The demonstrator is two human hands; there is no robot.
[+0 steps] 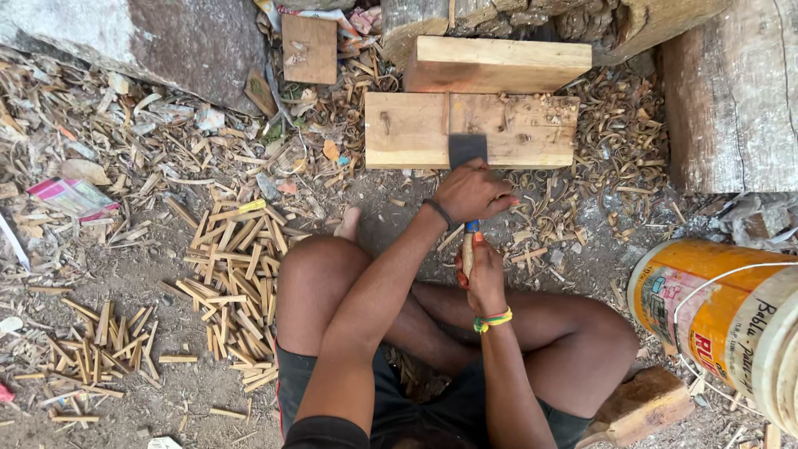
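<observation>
I sit cross-legged on the ground facing a pale wooden block [407, 129]. A dark flat blade [467, 148] stands on the block's front face. My left hand [471, 193], with a black band at the wrist, is closed over the blade's lower end. Just below, my right hand [484, 278], wearing a green and yellow bracelet, grips the tool's wooden handle [467, 254], under a blue collar [471, 226]. Whether a piece of wood sits under the blade is hidden by my left hand.
A second plank [495, 65] lies behind the block. Piles of short split sticks [237, 266] lie to my left, with another heap [100, 349] further out. An orange and white bucket [723, 324], a thick log [731, 91], a grey stone [166, 41] and curled shavings [615, 141] surround me.
</observation>
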